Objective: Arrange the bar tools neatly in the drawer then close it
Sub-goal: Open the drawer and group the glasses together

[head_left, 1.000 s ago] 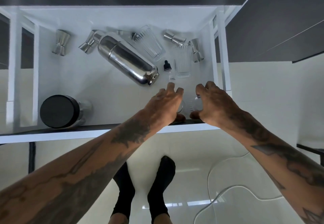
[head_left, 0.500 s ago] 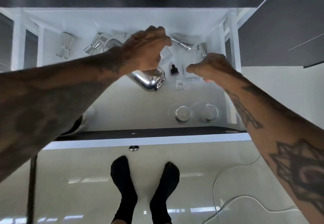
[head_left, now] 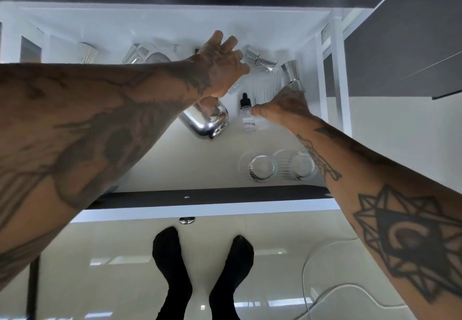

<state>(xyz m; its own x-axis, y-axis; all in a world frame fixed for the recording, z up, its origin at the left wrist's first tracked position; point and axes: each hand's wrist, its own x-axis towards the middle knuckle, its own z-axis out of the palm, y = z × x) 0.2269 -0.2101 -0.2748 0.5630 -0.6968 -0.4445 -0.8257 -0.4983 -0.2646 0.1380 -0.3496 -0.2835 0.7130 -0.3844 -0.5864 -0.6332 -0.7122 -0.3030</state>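
The drawer (head_left: 175, 164) stood pulled open, and the work in hand looked to be the gathering of the ribbed glasses: two of them (head_left: 262, 167) stood upright side by side at the front of the drawer, to the right of the shaker (head_left: 205, 119), which lay on its side across the middle. The left hand (head_left: 222, 67) reached past the shaker toward the back wall, its fingers (head_left: 226, 42) spread and unclosed over a clear glass lying there; whether it had yet touched the glass could not be told. The right hand (head_left: 285, 104) hovered beside another ribbed glass (head_left: 265, 87) lying on its side, thumb and fingers curled but not plainly clamped on anything, with the small dropper bottle (head_left: 246, 114) just at its thumb. Metal jiggers (head_left: 292, 74) lay scattered along the back, beyond the shaker. To do this step well, each hand probably needed to close around the body of its glass rather than the rim, lift it clear before turning it upright, and avoid sweeping the dropper bottle or knocking the jiggers near the right wall. Setting the glasses down directly next to the upright pair, in front of the shaker, would keep the row tidy and leave room for the shaker to be straightened before the drawer was shut.
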